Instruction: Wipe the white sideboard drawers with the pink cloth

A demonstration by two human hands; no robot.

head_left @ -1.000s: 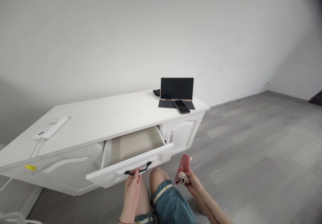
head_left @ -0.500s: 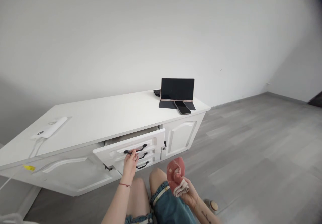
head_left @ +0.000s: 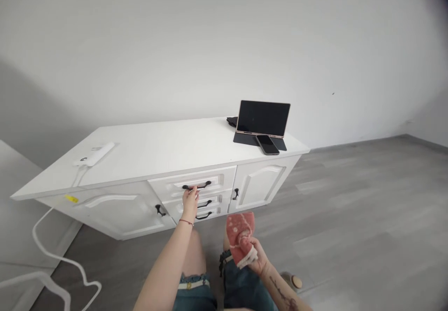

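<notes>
While the left hand point(head_left: 190, 202) touched the black handle point(head_left: 208, 183) of the closed top drawer point(head_left: 224, 178), its clasp impossible to tell, the right hand point(head_left: 259, 259) grasped one red-and-white cloth point(head_left: 239, 231) before the white cabinet point(head_left: 157, 145). Atop stood one dark-screened tablet point(head_left: 263, 118).

Both bare arms come in from the lower edge, the 2 hands apart. The left forearm point(head_left: 163, 266) stretches farther forward, slanting up and rightward, its left wrist point(head_left: 187, 222) nearly straight. The left grip point(head_left: 190, 203) shows its back, fingers bent forward at the tips. The right forearm point(head_left: 281, 291) slants up and leftward, dark markings on its upturned side. The right grip point(head_left: 258, 257) sits lower and nearer the body, closed, some fingers hidden.
</notes>
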